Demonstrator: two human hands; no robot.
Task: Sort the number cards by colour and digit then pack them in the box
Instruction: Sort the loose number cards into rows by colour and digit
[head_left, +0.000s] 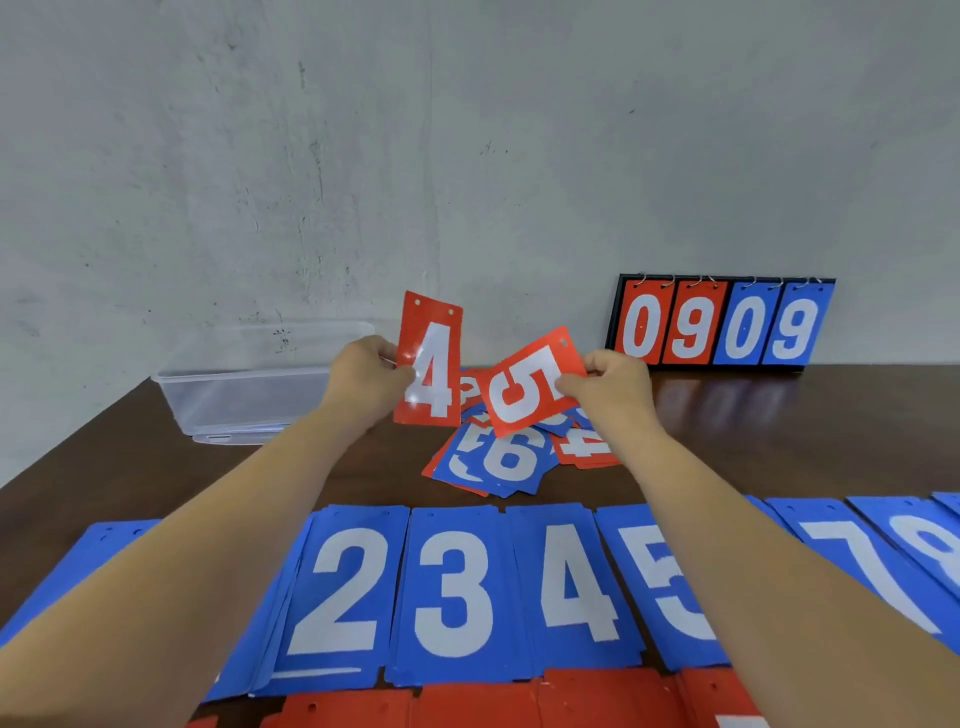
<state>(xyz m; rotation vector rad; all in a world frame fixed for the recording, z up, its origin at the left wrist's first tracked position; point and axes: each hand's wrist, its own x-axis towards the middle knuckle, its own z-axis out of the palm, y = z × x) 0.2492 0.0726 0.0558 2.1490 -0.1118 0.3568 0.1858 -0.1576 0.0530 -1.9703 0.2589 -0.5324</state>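
Pinching a red 4 card (431, 358) upright by its edge is the left hand (363, 376). The right hand (613, 384) fingers (571, 387) pinch a tilted red 5 card (524, 387). Both cards hang above the loose pile (511, 460) on the table (208, 478). Sorted blue stacks (452, 592) lie nearer, and the clear box (249, 384) stands at the far left.

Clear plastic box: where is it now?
In the head view, the clear rectangular plastic box sits at the far left of the dark wooden table, by the grey wall, left of the left hand.

Hands (363, 376) (610, 382) w/ red 4 (431, 364), red 5 (524, 387).
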